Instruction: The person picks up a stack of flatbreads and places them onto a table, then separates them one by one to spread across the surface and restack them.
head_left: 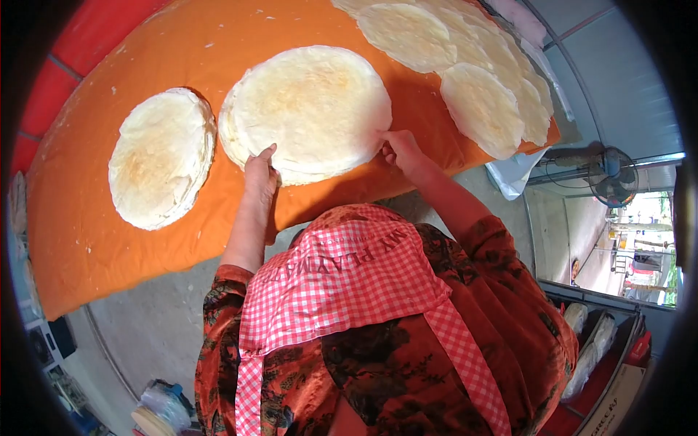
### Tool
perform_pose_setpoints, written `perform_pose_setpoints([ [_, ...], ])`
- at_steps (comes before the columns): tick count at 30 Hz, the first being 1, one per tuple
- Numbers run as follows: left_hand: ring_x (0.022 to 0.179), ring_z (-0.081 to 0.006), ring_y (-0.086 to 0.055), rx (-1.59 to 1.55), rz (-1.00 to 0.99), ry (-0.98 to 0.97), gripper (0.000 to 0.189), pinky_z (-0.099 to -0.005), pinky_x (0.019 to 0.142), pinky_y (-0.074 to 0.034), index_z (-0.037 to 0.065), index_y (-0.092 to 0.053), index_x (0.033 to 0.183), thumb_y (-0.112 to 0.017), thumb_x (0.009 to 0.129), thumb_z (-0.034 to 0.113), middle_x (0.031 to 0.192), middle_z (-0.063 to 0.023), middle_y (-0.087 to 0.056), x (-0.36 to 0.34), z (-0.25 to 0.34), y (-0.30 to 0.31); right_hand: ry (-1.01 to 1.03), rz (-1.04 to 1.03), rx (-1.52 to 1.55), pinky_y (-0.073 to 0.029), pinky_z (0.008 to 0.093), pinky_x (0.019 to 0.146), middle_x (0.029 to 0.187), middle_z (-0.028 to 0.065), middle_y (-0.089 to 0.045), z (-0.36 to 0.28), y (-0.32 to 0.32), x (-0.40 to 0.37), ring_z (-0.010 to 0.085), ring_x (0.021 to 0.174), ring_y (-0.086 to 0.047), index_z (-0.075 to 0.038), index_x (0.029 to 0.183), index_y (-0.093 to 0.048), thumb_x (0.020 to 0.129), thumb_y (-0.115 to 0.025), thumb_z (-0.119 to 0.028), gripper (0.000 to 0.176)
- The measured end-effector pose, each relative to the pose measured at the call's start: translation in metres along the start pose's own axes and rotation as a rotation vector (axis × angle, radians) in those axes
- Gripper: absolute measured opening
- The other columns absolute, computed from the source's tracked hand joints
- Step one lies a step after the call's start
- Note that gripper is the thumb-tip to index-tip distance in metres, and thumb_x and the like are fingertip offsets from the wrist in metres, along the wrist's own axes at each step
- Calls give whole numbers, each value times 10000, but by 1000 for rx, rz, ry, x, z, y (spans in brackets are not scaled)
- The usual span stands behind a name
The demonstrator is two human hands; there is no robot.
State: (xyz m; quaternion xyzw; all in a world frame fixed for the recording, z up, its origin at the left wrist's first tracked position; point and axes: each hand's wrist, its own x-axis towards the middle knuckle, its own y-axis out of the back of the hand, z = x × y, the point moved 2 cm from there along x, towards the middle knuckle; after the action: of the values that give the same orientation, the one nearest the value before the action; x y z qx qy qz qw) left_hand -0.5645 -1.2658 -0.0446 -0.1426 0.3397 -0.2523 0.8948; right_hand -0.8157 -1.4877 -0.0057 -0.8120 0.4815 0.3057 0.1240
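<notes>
A tall stack of round flatbreads (309, 109) lies on the orange cloth (171, 254) in front of me. At the stack's near left edge, my left hand (262, 173) pinches the rim, thumb on top. My right hand (398, 150) is closed on the rim at the right side, its fingertips pressed together. Another stack of flatbreads (163, 158) rests to the left, apart from my hands. Single flatbreads (481, 109) overlap in a spread at the upper right of the cloth.
A standing fan (613, 176) is at the right, beyond the table's edge. Below it, a box or shelf holds wrapped packages (592, 352). Plastic-wrapped items (163, 410) sit at the lower left. White plastic sheeting (513, 173) hangs by the table's right corner.
</notes>
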Motion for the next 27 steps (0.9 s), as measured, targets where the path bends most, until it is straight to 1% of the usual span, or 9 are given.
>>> perform_pose_setpoints([
  [3, 502, -80, -336, -12, 11, -20, 201, -300, 456, -230, 135, -508, 833, -697, 798, 76, 581, 81, -368, -3, 1, -4, 28, -145, -16, -361, 228, 451, 744, 41, -604, -17, -4, -9, 91, 590, -524, -77, 811, -621, 825, -688, -209, 148],
  [7, 706, -138, -538, -27, -53, 30, 212, -325, 597, -428, 82, -548, 991, -675, 830, 139, 807, 0, -566, 24, -10, 14, 119, -274, 121, -498, 269, 656, 960, 81, -643, -47, -28, -30, 149, 836, -622, -56, 1056, -604, 826, -676, -193, 278],
  [9, 887, -185, -612, -154, -132, 23, 289, -346, 721, -506, 50, -550, 1091, -654, 855, 181, 998, -59, -631, 27, -11, 10, 181, -292, 163, -510, 314, 744, 1043, 93, -630, -63, -47, -23, 167, 933, -617, -44, 1142, -565, 832, -668, -178, 353],
  [10, 904, -162, -588, -167, -134, 10, 311, -329, 698, -484, 56, -556, 1118, -641, 864, 213, 1042, -63, -614, 25, -10, 9, 211, -299, 185, -516, 336, 788, 1085, 100, -624, -73, -53, -18, 176, 981, -614, -38, 1184, -546, 834, -663, -171, 393],
  [13, 956, -132, -552, -185, -87, 10, 351, -285, 656, -451, 61, -566, 1164, -615, 883, 266, 1125, -73, -587, 2, -3, -5, 449, -623, 361, -526, 356, 782, 1102, 96, -614, -107, -65, -9, 200, 980, -616, -27, 1197, -539, 839, -650, -121, 387],
  [15, 996, -165, -578, -168, 9, 53, 330, -265, 666, -473, 47, -562, 1147, -614, 884, 239, 1113, -79, -597, -25, 16, -21, 368, -492, 349, -537, 395, 819, 1158, 126, -592, -99, -50, -34, 251, 1029, -608, -2, 1232, -502, 822, -651, -66, 441],
  [19, 856, -179, -639, -116, -145, 44, 325, -284, 598, -506, 35, -552, 1147, -625, 878, 202, 1072, -92, -634, 13, 0, 4, 204, -283, 275, -546, 422, 819, 1148, 159, -603, -9, -23, 22, 291, 1014, -621, 56, 1210, -515, 794, -657, -37, 449],
  [24, 572, -132, -521, -56, -51, 22, 218, -258, 421, -355, -13, -591, 1006, -634, 861, 144, 821, -55, -611, -8, 8, -9, 171, -322, 206, -543, 417, 812, 1127, 143, -620, -13, -23, 21, 292, 982, -634, 44, 1205, -531, 767, -672, -69, 474],
  [27, 559, -126, -500, -108, -73, 2, 177, -254, 423, -354, 6, -608, 962, -660, 837, 121, 798, -44, -601, 4, 0, -6, 111, -313, 211, -543, 406, 781, 1109, 139, -626, -14, -20, 26, 293, 957, -638, 34, 1187, -547, 757, -682, -95, 468],
])
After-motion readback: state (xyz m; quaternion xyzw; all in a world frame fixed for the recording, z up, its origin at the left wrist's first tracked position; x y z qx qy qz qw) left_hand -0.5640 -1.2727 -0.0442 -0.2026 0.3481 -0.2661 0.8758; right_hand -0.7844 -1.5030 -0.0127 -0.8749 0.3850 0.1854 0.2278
